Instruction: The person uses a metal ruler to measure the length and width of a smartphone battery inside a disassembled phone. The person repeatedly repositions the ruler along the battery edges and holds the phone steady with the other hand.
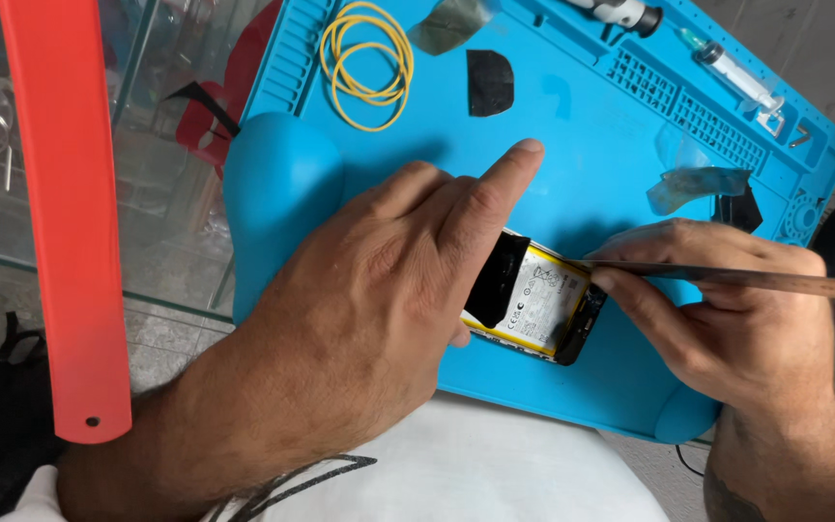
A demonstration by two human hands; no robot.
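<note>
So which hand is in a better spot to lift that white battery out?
Probably the right hand: it holds the thin metal blade with its tip at the white battery. The left hand only presses on the opened black phone.

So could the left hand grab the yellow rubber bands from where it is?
Probably yes. The left hand rests on the opened phone, its forefinger pointing up the blue mat. The rubber bands lie loose ahead of it with only bare mat between. It would have to let go of the phone first.
</note>
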